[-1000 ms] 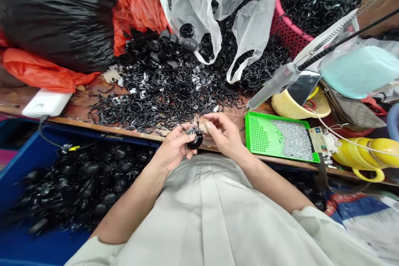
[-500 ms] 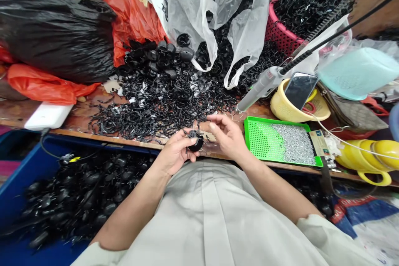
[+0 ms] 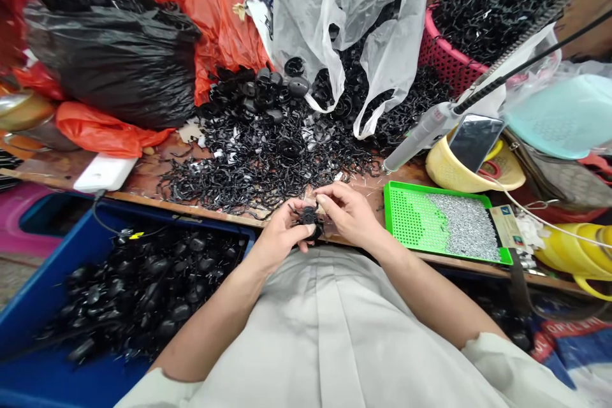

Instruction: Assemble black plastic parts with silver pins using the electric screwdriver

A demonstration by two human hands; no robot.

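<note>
My left hand (image 3: 282, 237) grips a small round black plastic part (image 3: 311, 224) at the front edge of the wooden workbench (image 3: 143, 182). My right hand (image 3: 349, 211) pinches the top of the same part with thumb and forefinger, so both hands meet over it. Most of the part is hidden by my fingers. Just beyond my hands lies a wide heap of thin black plastic clips (image 3: 258, 153).
A green tray (image 3: 406, 213) of tiny metal pieces sits right of my hands, with a grey hanging power tool (image 3: 421, 137) above it. Below left, a blue bin (image 3: 43, 357) holds finished black parts. Plastic bags, a pink basket (image 3: 442, 44) and yellow containers crowd the back.
My right hand has come back onto the black part, closing the gap with my left hand. The view has shifted slightly to the left.
</note>
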